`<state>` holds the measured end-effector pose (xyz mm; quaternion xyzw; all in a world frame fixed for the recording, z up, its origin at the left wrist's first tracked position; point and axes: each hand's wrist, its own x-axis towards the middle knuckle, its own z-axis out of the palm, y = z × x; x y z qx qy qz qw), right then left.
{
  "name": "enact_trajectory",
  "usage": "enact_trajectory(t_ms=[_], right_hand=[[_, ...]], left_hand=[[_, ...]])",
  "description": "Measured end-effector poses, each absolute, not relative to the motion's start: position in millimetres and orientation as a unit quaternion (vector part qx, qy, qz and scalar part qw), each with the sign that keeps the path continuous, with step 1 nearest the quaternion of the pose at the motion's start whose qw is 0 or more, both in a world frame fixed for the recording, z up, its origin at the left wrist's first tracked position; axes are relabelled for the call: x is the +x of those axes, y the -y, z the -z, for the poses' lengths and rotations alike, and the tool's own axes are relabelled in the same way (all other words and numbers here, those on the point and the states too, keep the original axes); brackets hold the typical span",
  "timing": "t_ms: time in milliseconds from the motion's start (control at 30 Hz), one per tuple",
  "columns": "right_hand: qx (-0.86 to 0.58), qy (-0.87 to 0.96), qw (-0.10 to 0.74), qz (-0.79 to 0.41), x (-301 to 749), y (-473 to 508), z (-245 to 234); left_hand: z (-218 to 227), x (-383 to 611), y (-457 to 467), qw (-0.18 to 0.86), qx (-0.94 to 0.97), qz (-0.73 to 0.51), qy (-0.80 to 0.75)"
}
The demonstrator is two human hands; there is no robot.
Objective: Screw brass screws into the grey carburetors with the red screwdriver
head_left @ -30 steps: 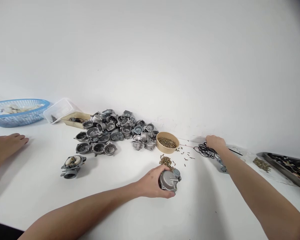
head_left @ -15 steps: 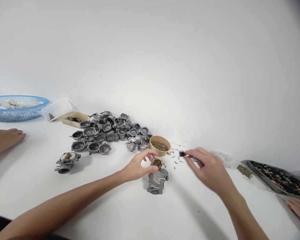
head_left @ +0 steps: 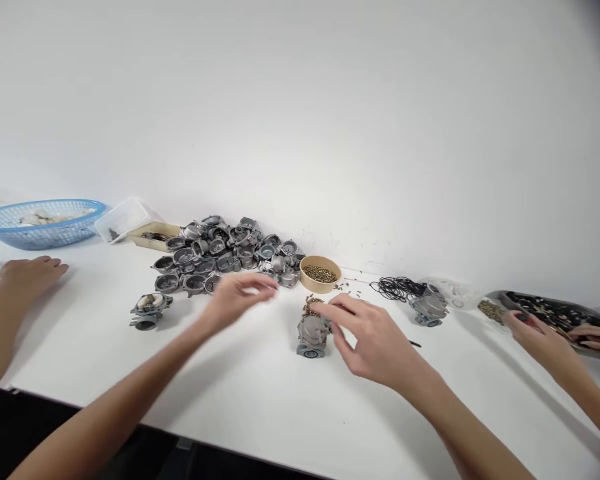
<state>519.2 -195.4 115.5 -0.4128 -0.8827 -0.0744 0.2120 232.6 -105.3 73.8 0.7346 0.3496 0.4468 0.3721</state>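
Note:
A grey metal carburettor part (head_left: 310, 333) lies on the white table (head_left: 260, 400) in front of me, with small brass screws (head_left: 314, 305) heaped just behind it. My right hand (head_left: 375, 340) reaches in from the right. Its fingertips are drawn together against the part's right side, and what they pinch is hidden. My left hand (head_left: 237, 297) hovers over the table left of the part, near the pile of grey metal parts (head_left: 220, 253). Its fingers are spread and hold nothing.
A tan bowl of brass screws (head_left: 320, 273), black rubber rings (head_left: 397, 288) and another grey part (head_left: 429, 308) stand behind. One part (head_left: 149, 311) lies alone at the left. Another person's hand (head_left: 27, 277) rests near a blue basket (head_left: 43, 223). Other hands (head_left: 535, 330) work at a metal tray (head_left: 555, 308).
My left hand let go of the part and moved left towards the pile. My right hand came back from the black rings with a small ring and reached the part.

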Motion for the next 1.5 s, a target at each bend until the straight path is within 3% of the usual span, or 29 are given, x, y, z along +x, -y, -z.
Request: enact_trajectory(t_ms=[100, 200, 333, 467, 600, 733, 767, 833, 900, 1000, 1100, 1200, 1500], right_hand=[[-0.456, 0.861, 0.226, 0.0, 548, 196, -128], [-0.504, 0.828, 0.244, -0.041, 580, 194, -136], [-0.523, 0.799, 0.291, -0.056, 596, 193, -138], [-0.5, 0.813, 0.296, -0.034, 594, 198, -143], [-0.508, 0.798, 0.322, -0.016, 612, 205, -162], [-0.514, 0.725, 0.454, -0.061, 629, 208, -190], [-0.506, 0.715, 0.476, -0.078, 628, 206, -196], [-0.477, 0.726, 0.484, -0.104, 617, 202, -203], [-0.449, 0.761, 0.455, -0.112, 602, 197, -203], [-0.424, 0.804, 0.411, -0.066, 584, 191, -193], [-0.395, 0.832, 0.388, -0.03, 582, 185, -178], [-0.353, 0.841, 0.401, -0.087, 584, 171, -166], [-0.292, 0.868, 0.365, -0.17, 570, 136, -145]], left_hand=[[-83, 141, 74, 0.054, 0.688, -0.447, -0.569], [-69, 59, 54, -0.063, 0.632, -0.304, -0.71], [-29, 7, 46, -0.081, 0.632, -0.159, -0.754], [-10, -9, 40, -0.061, 0.64, -0.132, -0.755], [-46, -4, 38, -0.066, 0.615, -0.164, -0.768], [-104, 80, 54, -0.161, 0.622, -0.266, -0.718], [-112, 114, 60, -0.156, 0.657, -0.303, -0.672], [-115, 185, 69, -0.051, 0.764, -0.357, -0.535], [-101, 248, 76, 0.112, 0.865, -0.325, -0.365], [-59, 307, 86, 0.227, 0.913, -0.271, -0.203], [-17, 325, 96, 0.315, 0.89, -0.277, -0.178], [11, 324, 100, 0.375, 0.856, -0.297, -0.196], [22, 325, 92, 0.381, 0.852, -0.303, -0.194]])
